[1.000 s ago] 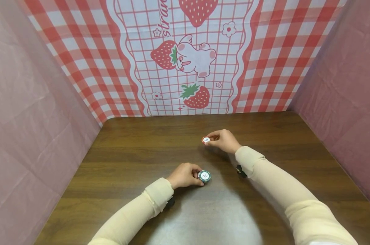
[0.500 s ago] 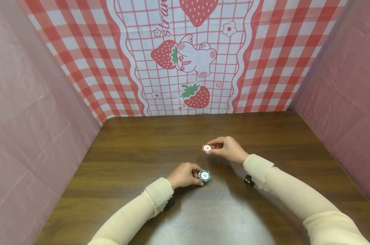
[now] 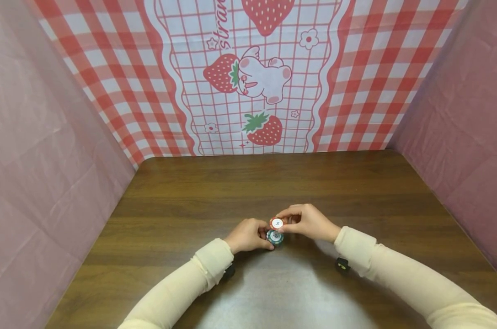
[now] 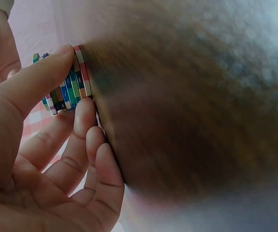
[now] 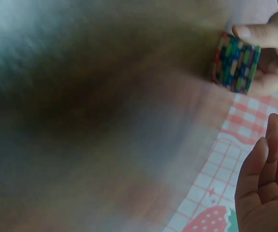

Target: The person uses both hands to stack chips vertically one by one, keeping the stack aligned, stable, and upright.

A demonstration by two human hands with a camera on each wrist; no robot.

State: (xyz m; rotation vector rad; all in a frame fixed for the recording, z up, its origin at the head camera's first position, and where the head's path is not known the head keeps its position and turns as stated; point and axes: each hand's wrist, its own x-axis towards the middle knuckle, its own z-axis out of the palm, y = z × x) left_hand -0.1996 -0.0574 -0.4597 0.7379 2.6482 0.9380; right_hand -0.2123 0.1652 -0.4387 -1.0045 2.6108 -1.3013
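Observation:
My left hand (image 3: 247, 235) grips a stack of poker chips (image 3: 275, 239) on the wooden table, thumb on one side and fingers on the other. The stack's top chip is green with a white centre. Chips of several colours show edge-on in the stack (image 5: 235, 64) in the right wrist view, and between thumb and fingers in the left wrist view. Just above and behind the stack, my right hand (image 3: 312, 222) pinches a red poker chip (image 3: 276, 223) marked 5 by its edge. Whether this chip touches the stack, I cannot tell.
Brown wooden table (image 3: 182, 183) lies under both hands. A red-and-white checked cloth (image 3: 355, 91) with strawberries hangs behind it, and pink cloths (image 3: 46, 160) hang at both sides. A dark wrist device (image 3: 342, 265) sits beneath the right cuff.
My right hand has moved toward the front with the red poker chip, bringing it from the far part of the table to the stack. The left hand has stayed at the stack.

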